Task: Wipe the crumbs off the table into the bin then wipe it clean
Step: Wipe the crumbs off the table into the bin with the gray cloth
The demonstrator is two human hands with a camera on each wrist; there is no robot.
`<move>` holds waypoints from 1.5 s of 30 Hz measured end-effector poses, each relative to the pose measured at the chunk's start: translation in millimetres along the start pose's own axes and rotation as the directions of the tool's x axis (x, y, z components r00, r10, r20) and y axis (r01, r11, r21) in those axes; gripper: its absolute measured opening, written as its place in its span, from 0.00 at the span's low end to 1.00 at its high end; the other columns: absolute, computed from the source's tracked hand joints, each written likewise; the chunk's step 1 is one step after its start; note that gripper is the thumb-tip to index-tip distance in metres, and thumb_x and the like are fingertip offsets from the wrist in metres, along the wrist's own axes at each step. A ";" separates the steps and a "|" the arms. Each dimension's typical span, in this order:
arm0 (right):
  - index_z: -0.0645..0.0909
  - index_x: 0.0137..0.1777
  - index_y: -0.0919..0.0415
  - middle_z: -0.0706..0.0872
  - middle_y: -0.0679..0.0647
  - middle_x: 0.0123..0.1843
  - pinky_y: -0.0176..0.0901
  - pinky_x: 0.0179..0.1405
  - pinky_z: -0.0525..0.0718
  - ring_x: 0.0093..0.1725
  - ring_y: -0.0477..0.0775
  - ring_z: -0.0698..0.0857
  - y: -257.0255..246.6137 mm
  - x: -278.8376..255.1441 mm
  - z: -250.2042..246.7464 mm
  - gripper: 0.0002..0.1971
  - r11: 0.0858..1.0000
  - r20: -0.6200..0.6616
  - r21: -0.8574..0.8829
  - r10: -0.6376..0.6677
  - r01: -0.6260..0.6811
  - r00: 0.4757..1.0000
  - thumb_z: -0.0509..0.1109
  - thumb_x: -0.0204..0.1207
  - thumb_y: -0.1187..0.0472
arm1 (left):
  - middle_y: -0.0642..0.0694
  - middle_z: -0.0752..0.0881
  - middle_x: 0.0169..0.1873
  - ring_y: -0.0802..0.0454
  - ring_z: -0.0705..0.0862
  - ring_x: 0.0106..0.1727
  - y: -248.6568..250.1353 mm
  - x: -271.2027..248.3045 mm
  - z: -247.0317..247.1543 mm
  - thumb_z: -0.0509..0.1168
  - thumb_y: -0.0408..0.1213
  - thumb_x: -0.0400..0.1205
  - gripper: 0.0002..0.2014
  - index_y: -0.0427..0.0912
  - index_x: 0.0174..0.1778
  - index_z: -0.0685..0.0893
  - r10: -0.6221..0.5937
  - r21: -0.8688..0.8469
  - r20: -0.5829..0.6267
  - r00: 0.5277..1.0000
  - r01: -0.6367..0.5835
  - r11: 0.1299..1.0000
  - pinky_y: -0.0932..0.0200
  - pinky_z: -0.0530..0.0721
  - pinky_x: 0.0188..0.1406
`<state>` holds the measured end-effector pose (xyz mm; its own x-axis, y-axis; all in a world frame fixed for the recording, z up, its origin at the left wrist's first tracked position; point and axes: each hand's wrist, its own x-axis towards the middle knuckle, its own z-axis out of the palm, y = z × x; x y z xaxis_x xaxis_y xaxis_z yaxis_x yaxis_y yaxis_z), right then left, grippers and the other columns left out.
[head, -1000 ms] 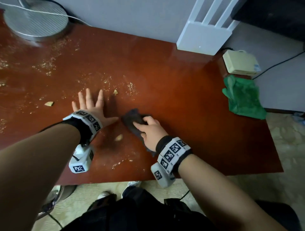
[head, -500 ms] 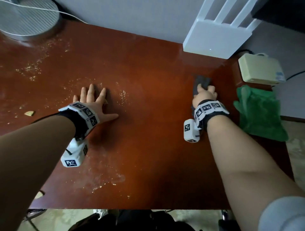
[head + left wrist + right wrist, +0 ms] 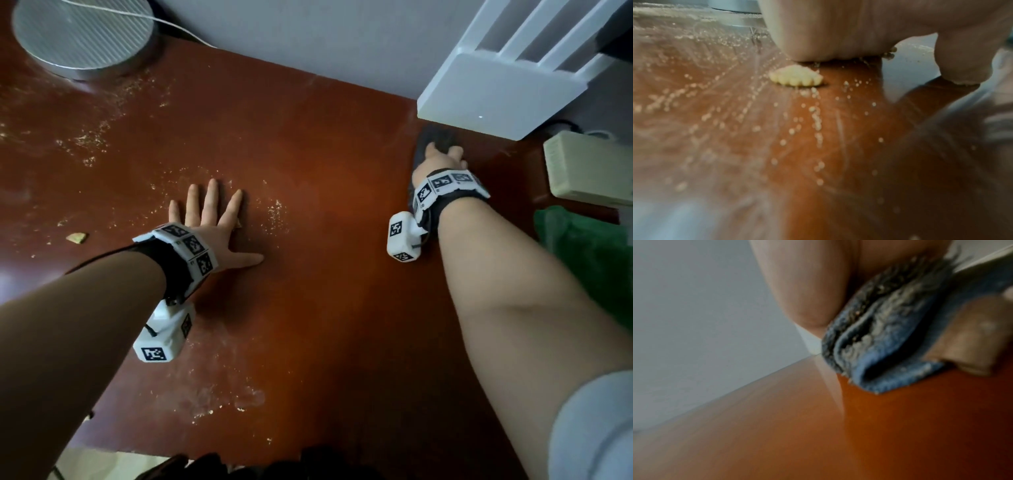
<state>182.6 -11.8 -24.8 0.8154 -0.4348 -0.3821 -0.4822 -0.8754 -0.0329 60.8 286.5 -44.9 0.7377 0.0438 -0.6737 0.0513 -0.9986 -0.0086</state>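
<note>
My left hand (image 3: 214,224) lies flat on the red-brown table (image 3: 342,274) with its fingers spread. Fine crumbs (image 3: 275,214) are scattered just right of it, and more crumbs (image 3: 87,137) lie at the far left. A biscuit piece (image 3: 77,237) sits left of that wrist. In the left wrist view another biscuit piece (image 3: 795,78) lies under my palm (image 3: 838,29) among loose crumbs (image 3: 816,116). My right hand (image 3: 442,159) grips a dark blue cloth (image 3: 432,137) against the table at the far right. Thumb (image 3: 803,288) and finger (image 3: 962,340) hold the bunched cloth (image 3: 890,345).
A white router (image 3: 496,92) stands just beyond the cloth, by the wall. A cream box (image 3: 589,168) and a green cloth (image 3: 589,263) lie at the right edge. A round metal base (image 3: 82,34) sits at the far left corner. Smeared crumbs (image 3: 239,401) lie near the front edge.
My right hand has swept the cloth from the table's middle front, beside my left thumb, to the far right beside the router. The left hand has stayed flat in place.
</note>
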 end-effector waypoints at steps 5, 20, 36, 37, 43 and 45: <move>0.65 0.77 0.49 0.63 0.59 0.76 0.53 0.71 0.71 0.72 0.64 0.68 -70.8 -27.0 18.3 0.25 0.892 0.052 0.067 -0.450 0.446 0.892 0.61 0.80 0.60 | 0.47 0.22 0.76 0.41 0.26 0.79 1.2 -1.2 -2.9 0.56 0.75 0.68 0.55 0.58 0.76 0.24 -0.003 -0.002 0.021 1.000 0.003 1.000 0.38 0.33 0.77; 0.63 0.77 0.43 0.57 0.55 0.80 0.48 0.72 0.67 0.73 0.64 0.63 -77.2 -106.0 69.7 0.24 0.715 0.088 -0.023 -0.695 0.699 0.714 0.56 0.82 0.61 | 0.50 0.33 0.81 0.47 0.35 0.82 -21.2 -23.8 -31.6 0.61 0.66 0.74 0.49 0.60 0.80 0.34 0.095 -0.288 -0.015 0.995 -0.095 0.953 0.40 0.42 0.81; 0.65 0.78 0.49 0.62 0.56 0.77 0.38 0.61 0.68 0.70 0.58 0.67 -125.8 -215.3 111.6 0.22 0.881 0.074 0.234 -0.438 0.411 0.896 0.56 0.84 0.57 | 0.47 0.32 0.81 0.47 0.32 0.81 -237.2 -74.7 47.6 0.58 0.67 0.76 0.48 0.55 0.80 0.33 0.045 -0.087 -0.064 0.997 -0.051 0.995 0.47 0.37 0.81; 0.67 0.77 0.51 0.65 0.57 0.75 0.34 0.57 0.68 0.68 0.56 0.69 -126.1 -221.1 111.1 0.22 0.873 0.050 0.337 -0.390 0.351 0.920 0.58 0.83 0.56 | 0.46 0.31 0.80 0.46 0.31 0.81 -241.5 -76.0 53.0 0.58 0.67 0.75 0.49 0.54 0.81 0.33 0.070 -0.063 -0.071 0.995 -0.074 0.995 0.47 0.36 0.81; 0.62 0.79 0.47 0.58 0.58 0.78 0.54 0.77 0.62 0.75 0.63 0.63 -81.8 -239.9 101.6 0.25 0.979 -0.101 0.204 0.039 -0.018 0.994 0.58 0.83 0.61 | 0.45 0.26 0.78 0.42 0.28 0.80 -247.7 -84.8 74.3 0.51 0.73 0.73 0.50 0.54 0.79 0.28 0.131 0.084 -0.055 0.990 -0.126 0.988 0.39 0.33 0.78; 0.57 0.81 0.44 0.56 0.58 0.79 0.62 0.76 0.62 0.76 0.64 0.61 -75.3 -247.4 111.8 0.27 0.986 -0.003 0.077 0.146 -0.146 0.989 0.58 0.83 0.58 | 0.46 0.25 0.78 0.41 0.28 0.80 -246.6 -84.5 74.9 0.49 0.74 0.73 0.50 0.54 0.78 0.27 0.129 0.094 -0.043 0.991 -0.125 0.988 0.38 0.33 0.77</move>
<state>-18.5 185.3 -31.1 0.7369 -0.5587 -0.3805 -0.6190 -0.7839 -0.0477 -64.6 526.9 -41.2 0.7666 -0.0846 -0.6366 -0.1044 -0.9945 0.0065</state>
